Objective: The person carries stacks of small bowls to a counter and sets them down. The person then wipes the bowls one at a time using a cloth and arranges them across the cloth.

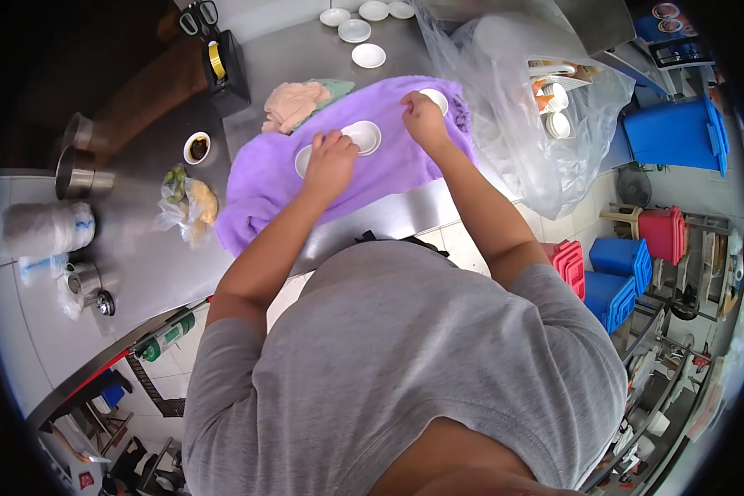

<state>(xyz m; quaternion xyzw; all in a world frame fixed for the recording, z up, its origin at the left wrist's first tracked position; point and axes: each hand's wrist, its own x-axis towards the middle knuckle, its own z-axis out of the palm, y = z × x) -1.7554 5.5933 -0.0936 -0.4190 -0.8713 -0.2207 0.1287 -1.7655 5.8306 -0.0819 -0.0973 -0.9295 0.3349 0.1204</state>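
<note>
A fuzzy purple towel lies spread on the steel counter, with small white dishes on it. My left hand is over the towel, fingers bent down at the edge of a white dish. Another white dish is partly hidden behind this hand. Farther right, my right hand is closed, its fingertips pinched together beside a third white dish. Whatever its fingers hold, if anything, cannot be made out.
Several white dishes stand at the counter's back. Pink cloth lies behind the towel. Left are a sauce dish, bagged food and a black tape dispenser. A clear plastic bag hangs at the right.
</note>
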